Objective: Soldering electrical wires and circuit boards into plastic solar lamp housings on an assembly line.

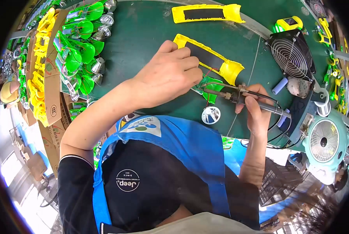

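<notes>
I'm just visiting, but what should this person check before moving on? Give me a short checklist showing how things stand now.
1. Soldering iron secure in the right hand: ok, the fingers wrap around it.
2. Iron tip touching the green piece: cannot tell; it overlaps the piece in this view.
3. Left hand clear of the nearer yellow shell in view: not ok, it covers part of it.
4. Left fingertips away from the iron tip: cannot tell, they are hidden.
5. Silver reflector out of both hands: ok, it lies apart from them.
6. Black fan running: cannot tell from one still.
</notes>
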`<state>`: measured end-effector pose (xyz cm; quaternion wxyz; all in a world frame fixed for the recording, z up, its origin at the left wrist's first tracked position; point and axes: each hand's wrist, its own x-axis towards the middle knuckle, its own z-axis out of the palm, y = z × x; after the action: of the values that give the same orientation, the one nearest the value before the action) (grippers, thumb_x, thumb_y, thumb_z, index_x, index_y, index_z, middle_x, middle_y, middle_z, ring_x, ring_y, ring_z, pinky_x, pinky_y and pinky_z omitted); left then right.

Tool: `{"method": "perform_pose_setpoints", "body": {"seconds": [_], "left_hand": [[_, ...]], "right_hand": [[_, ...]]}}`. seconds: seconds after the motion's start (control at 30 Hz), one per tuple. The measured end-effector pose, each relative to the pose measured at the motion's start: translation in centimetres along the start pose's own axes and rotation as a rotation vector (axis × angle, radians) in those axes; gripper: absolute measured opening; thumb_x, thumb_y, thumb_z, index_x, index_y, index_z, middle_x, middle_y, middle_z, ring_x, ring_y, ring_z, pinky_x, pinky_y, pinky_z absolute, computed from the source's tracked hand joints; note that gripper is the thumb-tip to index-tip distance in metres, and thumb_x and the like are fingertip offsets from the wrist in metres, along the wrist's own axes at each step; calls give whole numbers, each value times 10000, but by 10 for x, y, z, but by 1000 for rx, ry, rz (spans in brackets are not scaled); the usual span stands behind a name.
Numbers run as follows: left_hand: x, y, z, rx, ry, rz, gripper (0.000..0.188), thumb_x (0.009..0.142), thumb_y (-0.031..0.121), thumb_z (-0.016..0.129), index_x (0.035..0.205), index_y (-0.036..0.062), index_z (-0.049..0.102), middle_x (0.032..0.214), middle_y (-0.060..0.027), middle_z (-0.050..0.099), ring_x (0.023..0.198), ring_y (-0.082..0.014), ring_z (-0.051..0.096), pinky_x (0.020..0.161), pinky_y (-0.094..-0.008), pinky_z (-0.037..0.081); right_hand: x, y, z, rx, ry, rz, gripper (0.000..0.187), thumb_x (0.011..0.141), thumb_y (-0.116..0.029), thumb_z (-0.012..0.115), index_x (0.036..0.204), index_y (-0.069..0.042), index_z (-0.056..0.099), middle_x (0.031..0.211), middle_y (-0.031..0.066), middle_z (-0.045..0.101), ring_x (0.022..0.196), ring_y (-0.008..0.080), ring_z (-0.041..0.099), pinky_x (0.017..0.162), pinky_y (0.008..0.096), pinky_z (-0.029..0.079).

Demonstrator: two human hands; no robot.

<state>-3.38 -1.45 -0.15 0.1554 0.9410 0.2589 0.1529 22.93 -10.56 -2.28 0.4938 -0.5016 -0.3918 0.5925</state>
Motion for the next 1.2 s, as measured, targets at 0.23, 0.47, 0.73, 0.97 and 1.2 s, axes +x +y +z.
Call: {"method": "perform_pose_setpoints", "body": {"seconds": [0.23, 0.47, 0.73, 0.97, 1.2], "left_hand": [[0, 0, 4, 21, 16, 7, 142, 705, 88, 692, 766, 119, 567, 761, -6, 493, 791, -195, 513, 825, -361, 394], [-1, 0, 3, 16, 21, 4, 141, 707, 90, 691, 769, 117, 567, 755, -9, 494, 782, -195, 515, 823, -365, 392], [0, 1, 2, 27, 38, 9, 146, 705, 93, 693, 754, 118, 557, 747, -8, 494, 778, -201, 511, 810, -364, 387], [2, 5, 3, 73, 55, 11, 152, 695, 94, 700, 751, 117, 560, 748, -8, 502, 782, -201, 519, 802, -364, 390], [1, 7, 9, 51, 72, -3, 183, 676, 73, 702, 737, 110, 534, 751, -10, 488, 775, -197, 526, 777, -352, 384]], "right_hand": [[-3, 0, 2, -74, 56, 43, 188, 842, -42, 647, 982, 58, 571, 760, 75, 631, 595, 118, 613, 681, 279, 540], [-6, 7, -4, -184, 37, -38, 186, 825, -75, 668, 929, 30, 554, 723, 68, 622, 598, 144, 642, 1045, 421, 411], [-7, 13, -14, 31, 146, -172, 337, 871, -223, 669, 1009, 53, 536, 823, 143, 649, 614, 204, 633, 726, 323, 518], [8, 11, -6, 31, 187, -233, 361, 866, -241, 695, 1030, 37, 534, 870, 144, 653, 668, 212, 634, 659, 318, 511], [21, 5, -2, -39, 192, -396, 365, 879, -261, 680, 1051, 13, 511, 828, 138, 639, 685, 196, 616, 659, 320, 501]]}}
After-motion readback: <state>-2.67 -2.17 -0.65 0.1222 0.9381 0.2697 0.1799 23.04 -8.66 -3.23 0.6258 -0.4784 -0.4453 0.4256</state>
